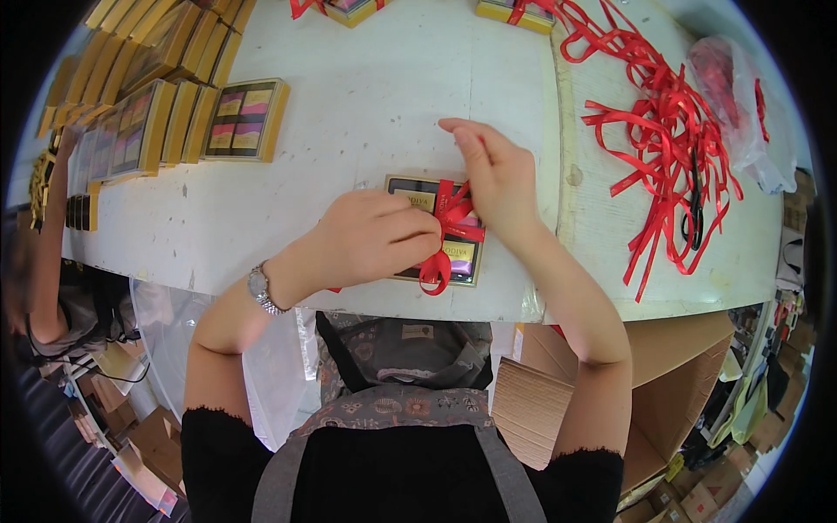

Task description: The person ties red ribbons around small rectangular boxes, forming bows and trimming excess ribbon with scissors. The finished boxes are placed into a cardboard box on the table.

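Observation:
A Godiva gift box (463,267) with a gold rim and a clear window lies on the table before me. Red ribbon (446,196) crosses its top, with a knot and a loop near the middle. My left hand (382,238) covers the left part of the box, its curled fingers pinching the ribbon beside the knot. Over the box's upper right edge is my right hand (500,176), fingers bent inward. A ribbon tail runs from the knot to that hand, and a bit of red shows between its fingers.
Rows of similar boxes (245,121) stand at the left. Cut red ribbons (673,131) lie heaped on the right, with black-handled scissors (694,216) among them and a plastic bag (739,111) beyond. Two ribboned boxes (516,16) sit at the far edge. Another person's arm (49,248) appears at far left.

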Available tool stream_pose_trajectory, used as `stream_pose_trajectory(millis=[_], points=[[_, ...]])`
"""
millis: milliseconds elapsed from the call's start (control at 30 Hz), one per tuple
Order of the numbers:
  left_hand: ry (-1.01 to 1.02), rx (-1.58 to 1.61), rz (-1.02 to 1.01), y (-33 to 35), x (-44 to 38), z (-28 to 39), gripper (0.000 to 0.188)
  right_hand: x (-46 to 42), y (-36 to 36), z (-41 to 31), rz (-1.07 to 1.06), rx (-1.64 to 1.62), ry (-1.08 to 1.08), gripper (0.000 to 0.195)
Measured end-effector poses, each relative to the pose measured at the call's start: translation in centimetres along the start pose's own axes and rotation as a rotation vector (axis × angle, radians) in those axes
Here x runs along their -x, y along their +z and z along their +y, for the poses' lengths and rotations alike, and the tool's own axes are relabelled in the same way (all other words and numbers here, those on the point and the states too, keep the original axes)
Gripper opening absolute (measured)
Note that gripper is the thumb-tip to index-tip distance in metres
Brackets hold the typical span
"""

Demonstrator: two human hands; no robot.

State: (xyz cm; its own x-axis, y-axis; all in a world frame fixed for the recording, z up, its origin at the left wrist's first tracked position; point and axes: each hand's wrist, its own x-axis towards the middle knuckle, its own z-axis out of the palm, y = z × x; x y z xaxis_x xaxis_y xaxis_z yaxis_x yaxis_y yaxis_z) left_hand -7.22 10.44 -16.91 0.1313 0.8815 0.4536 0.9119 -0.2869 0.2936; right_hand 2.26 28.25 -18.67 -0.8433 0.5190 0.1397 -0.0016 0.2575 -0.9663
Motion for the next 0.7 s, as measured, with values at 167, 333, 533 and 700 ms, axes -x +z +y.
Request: stream_pose_trajectory(millis=[167,333,533,700], points=[[-0.119,-0.001,0.050,0.0,0.1,0.4,0.017,-2.2,-4.6,-2.9,-0.212,-0.116,0.396,0.034],[-0.044,-0.002,0.141,0.2,-0.2,0.7,0.016,-6.4,-13.0,-5.5,-0.334,-0.243,0.366,0.031],[-0.085,-0.023,0.150,0.4,0.4,0.9,0.017,0.0,-6.0,-7.4,-0.577,0.779,0.085,0.077],[-0.058,-0.041,0.134,0.1,0.1,1.2,0.015,1.3,-6.8,-5.2,-0.337,0.885,-0.143,0.017]])
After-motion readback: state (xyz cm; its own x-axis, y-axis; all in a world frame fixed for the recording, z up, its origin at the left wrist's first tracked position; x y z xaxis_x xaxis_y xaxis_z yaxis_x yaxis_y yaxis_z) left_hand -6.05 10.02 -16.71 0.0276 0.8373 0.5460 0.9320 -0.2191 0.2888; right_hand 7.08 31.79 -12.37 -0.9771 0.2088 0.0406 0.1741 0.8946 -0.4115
